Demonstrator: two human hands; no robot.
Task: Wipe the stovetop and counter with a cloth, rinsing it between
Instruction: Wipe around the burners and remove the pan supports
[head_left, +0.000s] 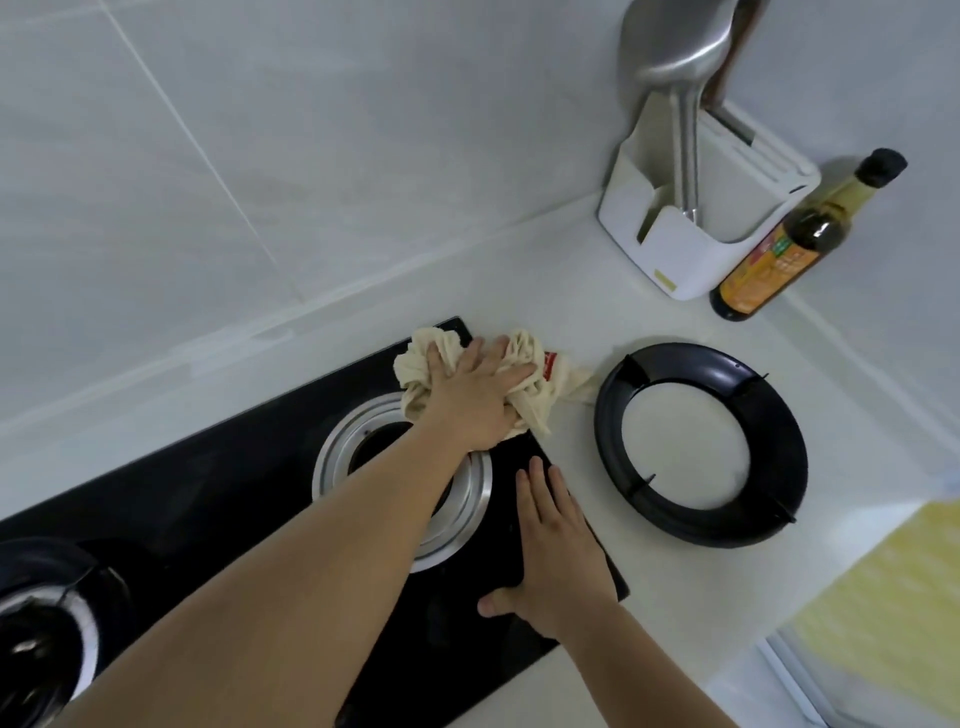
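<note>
A crumpled beige cloth (540, 400) lies on the far right corner of the black glass stovetop (249, 467), partly over the white counter (545, 270). My left hand (475, 395) presses down on the cloth with spread, fairly straight fingers. The cloth bunches up around and between them. My right hand (558, 551) rests flat, palm down, on the stovetop's right edge, holding nothing. My left forearm crosses the bare steel burner ring (337, 447).
A black pan support ring (779, 415) lies on the counter right of the stove. A white utensil holder (691, 260) with a ladle and a dark sauce bottle (769, 265) stand at the back corner. The left burner (47, 613) keeps its support. Something yellow (883, 597) sits at right.
</note>
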